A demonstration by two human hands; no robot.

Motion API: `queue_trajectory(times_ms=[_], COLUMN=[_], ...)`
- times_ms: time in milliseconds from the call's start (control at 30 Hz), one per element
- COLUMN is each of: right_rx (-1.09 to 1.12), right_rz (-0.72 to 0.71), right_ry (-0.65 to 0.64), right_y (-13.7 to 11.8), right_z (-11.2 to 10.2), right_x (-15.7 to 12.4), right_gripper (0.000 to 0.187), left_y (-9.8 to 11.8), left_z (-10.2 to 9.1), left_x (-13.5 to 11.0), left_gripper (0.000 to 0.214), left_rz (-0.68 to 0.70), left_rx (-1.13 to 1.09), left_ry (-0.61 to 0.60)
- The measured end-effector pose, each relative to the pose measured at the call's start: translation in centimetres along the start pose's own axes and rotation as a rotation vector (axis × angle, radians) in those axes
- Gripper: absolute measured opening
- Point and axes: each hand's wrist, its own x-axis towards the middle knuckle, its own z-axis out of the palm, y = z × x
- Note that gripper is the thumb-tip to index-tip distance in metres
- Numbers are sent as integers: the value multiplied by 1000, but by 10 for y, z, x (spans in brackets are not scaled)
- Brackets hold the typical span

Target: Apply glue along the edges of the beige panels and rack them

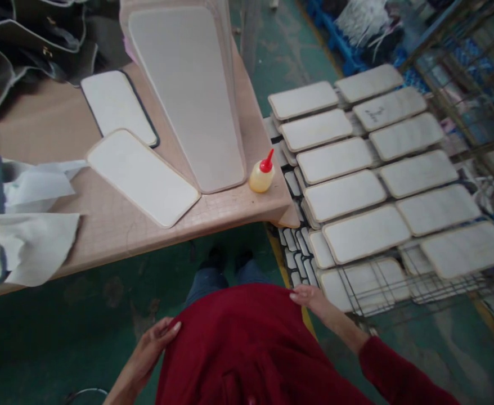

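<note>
Both my hands are at the lower edge of the red top (234,320) I wear, spreading it out over my legs. On one side my left hand (156,340) is closed, its thumb and fingers pinching the hem. Across from it, my right hand (310,298) pinches the opposite corner of the hem near the rack. In front of me on the table (124,233) lie a white rounded panel (146,177) and a stack of long panels (188,95) under clear plastic. A small bottle (262,175) with a red nozzle and yellowish liquid stands by the table corner.
A wire rack (377,284) on the right holds rows of white panels (354,199). Another panel (120,107) with a dark edge, fabric scraps (40,242) and dark bags (40,45) are on the table. A blue pallet (331,34) sits on the green floor.
</note>
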Motion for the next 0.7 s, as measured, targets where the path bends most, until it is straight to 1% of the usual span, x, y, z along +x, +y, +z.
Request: queue_trajectory(times_ms=[100, 167, 200, 300, 433, 500, 567, 700], right_rx=[128, 202, 236, 330, 434, 478, 512, 547], right_rz=[-48, -69, -72, -56, -2, 19, 32, 76], right_ry=[179, 252, 272, 280, 241, 220, 208, 195], right_y=[-15, -26, -31, -38, -39, -39, -39, -34], right_z=[8, 16, 21, 38, 54, 59, 62, 67], right_x=[5, 6, 5, 4, 6, 9, 11, 15], right_gripper=[48, 46, 44, 38, 35, 35, 35, 34], left_y=[14, 24, 28, 36, 46, 50, 55, 61], left_z=[-9, -16, -21, -38, -57, -63, -67, -73], left_x=[2, 6, 8, 18, 32, 37, 42, 51], left_gripper=[38, 39, 37, 30, 22, 20, 21, 21], left_rz=[4, 26, 28, 17, -75, -124, -138, -114], left_rx=[-228, -337, -367, -416, -470, -494, -504, -548], left_ry=[106, 150, 147, 87, -3, -21, -56, -215])
